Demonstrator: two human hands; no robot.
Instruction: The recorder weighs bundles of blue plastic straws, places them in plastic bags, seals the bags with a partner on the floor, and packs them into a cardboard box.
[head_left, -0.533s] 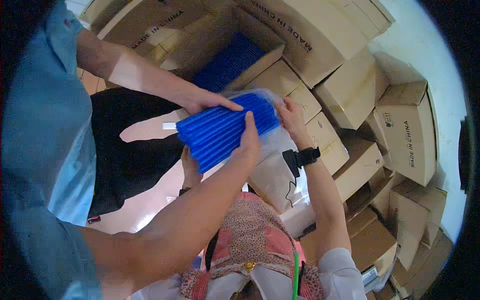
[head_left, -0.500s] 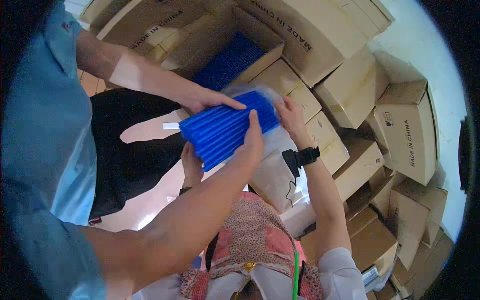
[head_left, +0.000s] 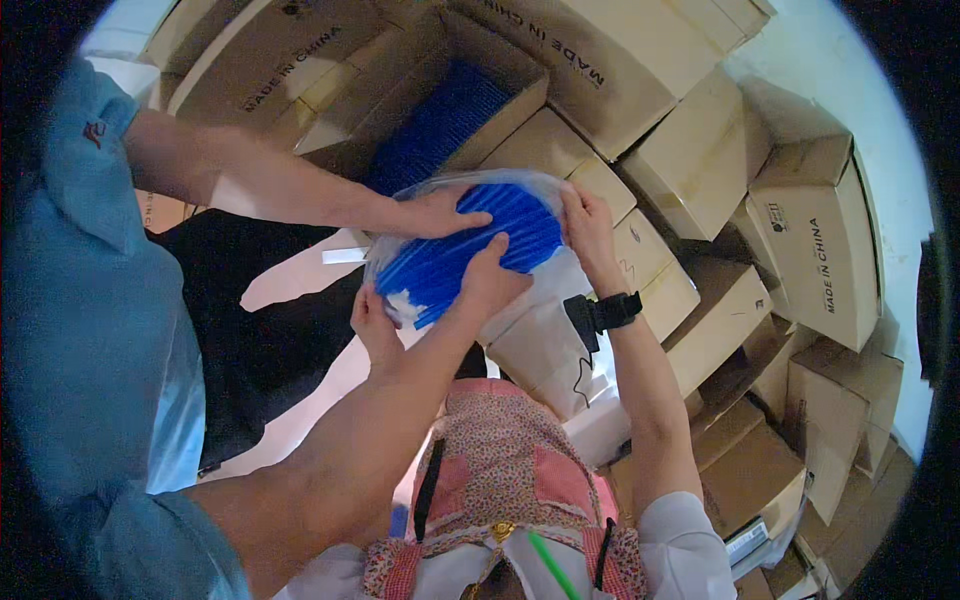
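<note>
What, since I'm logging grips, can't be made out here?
Head view, all:
Left hand: its grip on the clear bag, hidden by a co-worker's forearm.
Right hand: fingertips, tucked behind the bag's rim.
Blue sticks: their count, blurred by film and covered by the co-worker's hands.
Open carton: its bottom, in shadow.

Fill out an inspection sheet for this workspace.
Surface: no bench seen; work is held in the air over cardboard boxes.
Job's things: clear bag of blue sticks; white bag under it.
Clutter: open box of blue sticks; black sheet.
Hands: left hand grips the bag's lower corner; right hand grips its far edge; a co-worker's hands press on top.
Cables: thin black cord, possibly, below the wrist strap.
Surroundings: stacked boxes, pale floor.
</note>
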